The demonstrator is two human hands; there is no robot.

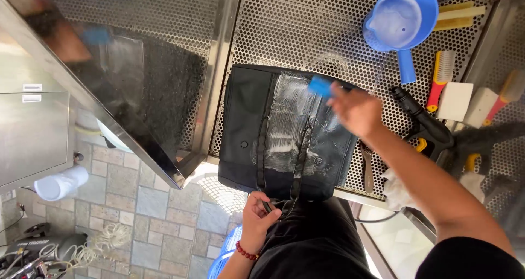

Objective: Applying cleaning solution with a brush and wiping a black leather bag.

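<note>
Here the left hand (261,218) has its fingers clenched on the straps of the soft, soapy, slippery black bag (284,131), the best place to hold it, while the right hand (358,112) grips a blue brush (320,86).

Left hand (258,218): bare; a bracelet of dark red round beads (246,253) encircles the wrist; right hand (356,112): bare, motion-blurred; right forearm bare to above the elbow; short black sleeve (470,260) covers the upper arm; black trousers (314,240) cover the legs.

Blue scoop (402,19), red-handled brush (439,77), white sponge (455,101) nearby.
</note>
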